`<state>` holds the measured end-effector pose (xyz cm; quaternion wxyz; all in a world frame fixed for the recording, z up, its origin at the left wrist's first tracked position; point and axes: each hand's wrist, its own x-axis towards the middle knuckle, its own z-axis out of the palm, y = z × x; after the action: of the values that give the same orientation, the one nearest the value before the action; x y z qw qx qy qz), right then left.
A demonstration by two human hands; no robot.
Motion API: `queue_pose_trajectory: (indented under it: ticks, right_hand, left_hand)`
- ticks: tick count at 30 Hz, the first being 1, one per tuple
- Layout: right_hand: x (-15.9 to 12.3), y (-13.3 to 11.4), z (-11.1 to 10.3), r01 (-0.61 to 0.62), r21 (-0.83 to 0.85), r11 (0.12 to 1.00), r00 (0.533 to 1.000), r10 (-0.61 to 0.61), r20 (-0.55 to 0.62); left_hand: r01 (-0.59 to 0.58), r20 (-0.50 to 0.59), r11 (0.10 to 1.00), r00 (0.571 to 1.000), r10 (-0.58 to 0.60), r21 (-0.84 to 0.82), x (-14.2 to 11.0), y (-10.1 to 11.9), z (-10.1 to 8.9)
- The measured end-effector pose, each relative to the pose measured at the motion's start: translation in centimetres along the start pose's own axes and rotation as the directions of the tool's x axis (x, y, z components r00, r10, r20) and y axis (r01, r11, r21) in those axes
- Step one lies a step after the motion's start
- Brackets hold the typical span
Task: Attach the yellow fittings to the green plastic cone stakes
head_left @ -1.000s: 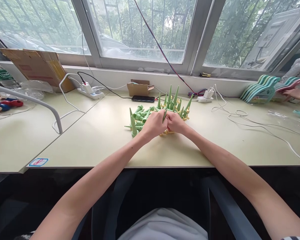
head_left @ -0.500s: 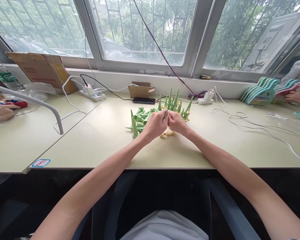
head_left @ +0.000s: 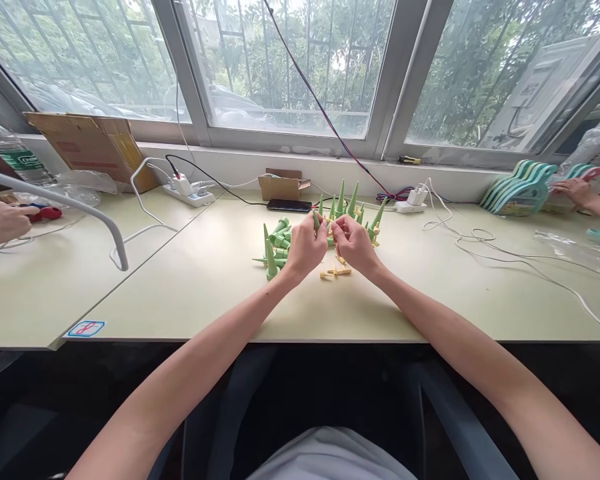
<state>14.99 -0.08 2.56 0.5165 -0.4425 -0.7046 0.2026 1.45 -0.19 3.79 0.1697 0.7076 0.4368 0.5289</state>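
My left hand [head_left: 306,249] is closed around a green plastic watering spike [head_left: 317,221], whose pointed end sticks up past the fingers. Close beside it, my right hand [head_left: 356,245] pinches a small yellow plastic piece, largely covered by the fingertips. Left of my hands lies a pile of green spikes [head_left: 281,241], with a couple standing on their wide ends. Behind the right hand several more spikes [head_left: 352,200] stand upright, some with yellow parts at their bases. A few loose yellow pieces [head_left: 339,271] lie on the table just in front of my hands.
Behind the spikes are a dark phone [head_left: 289,205] and a small open carton [head_left: 281,185]. Power strips [head_left: 189,194] and cables run along the back. A grey curved tube [head_left: 111,233] stands left. Teal hangers [head_left: 523,187] and another person's hand [head_left: 577,191] are at right; another hand [head_left: 3,225] is far left.
My hands, pressed together before, have drawn slightly apart. The spike has tipped up in my left hand, and more of the loose yellow pieces shows. Both other people's hands have shifted.
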Motion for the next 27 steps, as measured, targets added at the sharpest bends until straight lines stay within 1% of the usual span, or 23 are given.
queue_pose_trajectory:
  ticks: [2, 5, 11, 17, 21, 24, 27]
  right_hand:
    - [0.03, 0.15, 0.01, 0.023, 0.017, 1.000, 1.000, -0.023, -0.012]
    - [0.07, 0.37, 0.02, 0.017, 0.020, 1.000, 1.000, -0.017, -0.014]
    - [0.17, 0.39, -0.17, -0.016, -0.040, 0.999, 0.999, 0.015, -0.032]
    - [0.28, 0.61, -0.13, -0.020, -0.089, 0.996, 0.999, 0.016, -0.038]
    - [0.12, 0.28, -0.04, 0.002, -0.102, 0.995, 0.998, -0.008, -0.060]
    - [0.00, 0.00, 0.03, 0.013, -0.056, 0.998, 0.999, -0.015, -0.028]
    - [-0.03, 0.09, 0.09, 0.029, -0.029, 0.999, 1.000, -0.028, 0.005]
  left_hand:
    - [0.005, -0.005, 1.000, 1.000, -0.005, -0.003, -0.02, 0.04, -0.06]
    - [-0.016, 0.014, 1.000, 1.000, 0.016, 0.001, -0.13, 0.08, -0.07]
    - [-0.095, 0.065, 0.995, 0.994, 0.093, 0.033, -0.41, 0.13, 0.00]
    - [-0.097, 0.087, 0.995, 0.992, 0.095, 0.022, -0.50, 0.09, 0.11]
    - [-0.062, 0.046, 0.998, 0.997, 0.061, 0.015, -0.30, -0.10, 0.15]
    - [-0.017, -0.001, 1.000, 1.000, 0.017, 0.013, -0.15, -0.19, 0.06]
    - [0.011, -0.025, 1.000, 1.000, -0.010, 0.019, -0.11, -0.18, -0.05]
